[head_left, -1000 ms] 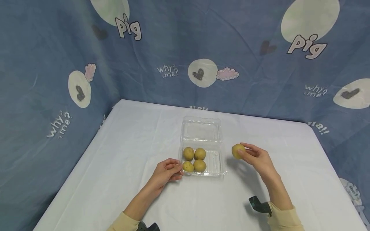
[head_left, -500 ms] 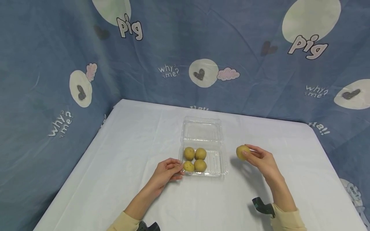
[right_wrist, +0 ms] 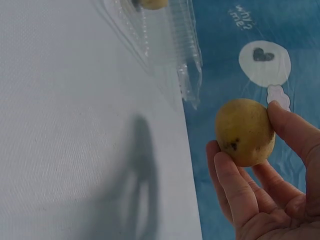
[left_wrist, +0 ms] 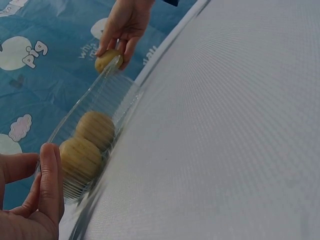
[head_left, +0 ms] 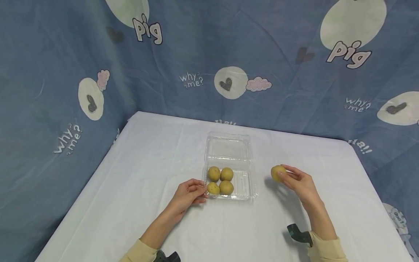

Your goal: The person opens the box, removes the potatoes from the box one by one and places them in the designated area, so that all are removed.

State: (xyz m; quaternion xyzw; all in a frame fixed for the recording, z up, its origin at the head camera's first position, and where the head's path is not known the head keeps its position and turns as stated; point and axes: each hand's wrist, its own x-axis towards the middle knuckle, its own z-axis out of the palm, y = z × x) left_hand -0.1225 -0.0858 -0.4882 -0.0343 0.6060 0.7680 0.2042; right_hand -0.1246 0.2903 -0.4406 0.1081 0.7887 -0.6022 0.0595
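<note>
A clear plastic clamshell box (head_left: 243, 182) lies on the white table with its lid (head_left: 228, 149) folded back away from me. Several round yellow-brown fruits (head_left: 226, 187) sit in the left part of its base. My left hand (head_left: 187, 196) pinches the box's near left corner between thumb and finger, as the left wrist view (left_wrist: 42, 195) also shows. To the right of the box, my right hand (head_left: 298, 183) holds one more round yellow-brown fruit (right_wrist: 245, 132) in its fingertips, above the table. Dark blemishes mark this fruit's skin.
The white cloth-covered table (head_left: 147, 156) extends around the box on all sides. A blue printed curtain (head_left: 183, 43) hangs behind and to the sides. Dark wrist devices (head_left: 299, 234) sit at both sleeves.
My right hand has moved a little to the right, away from the box, with the fruit still in its fingers. The left hand and the box have stayed in place.
</note>
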